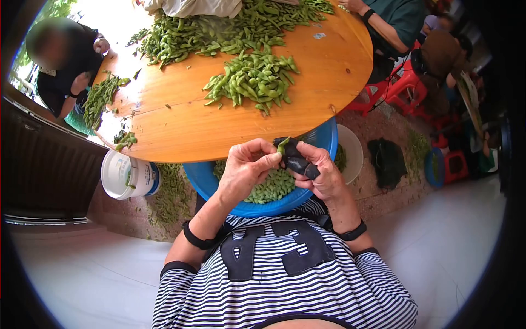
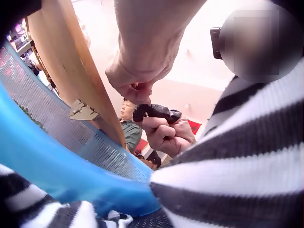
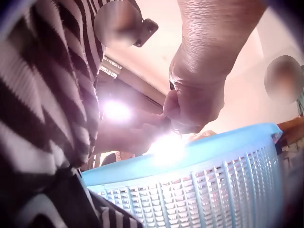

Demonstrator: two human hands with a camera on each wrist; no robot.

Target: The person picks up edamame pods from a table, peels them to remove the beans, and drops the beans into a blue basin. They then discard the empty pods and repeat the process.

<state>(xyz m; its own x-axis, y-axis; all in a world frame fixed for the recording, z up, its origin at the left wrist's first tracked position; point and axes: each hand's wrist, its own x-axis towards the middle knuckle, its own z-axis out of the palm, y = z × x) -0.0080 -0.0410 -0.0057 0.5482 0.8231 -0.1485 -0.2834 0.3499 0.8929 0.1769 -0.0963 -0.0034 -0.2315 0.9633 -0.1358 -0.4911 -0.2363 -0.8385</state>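
In the head view the left hand [image 1: 245,167] pinches a green pod [image 1: 282,146] between thumb and forefinger. Close against it, the right hand [image 1: 323,174] has black coverings [image 1: 298,163] on its fingers and grips the pod's other side. Below both hands a blue basket [image 1: 193,179] holds shelled green beans [image 1: 269,187]. The left wrist view has the left hand [image 2: 137,71] above the right hand [image 2: 166,135], fingertips meeting at the black coverings. In the right wrist view the right hand [image 3: 197,102] is over the basket rim [image 3: 228,141]; the pod cannot be made out there.
Piles of pods [image 1: 252,81] lie on the wooden table [image 1: 323,71]. A white bucket [image 1: 116,174] stands left of the basket, a pale tub [image 1: 353,153] right of it. People sit around the table, with red stools [image 1: 405,88] at the right. Pods litter the floor.
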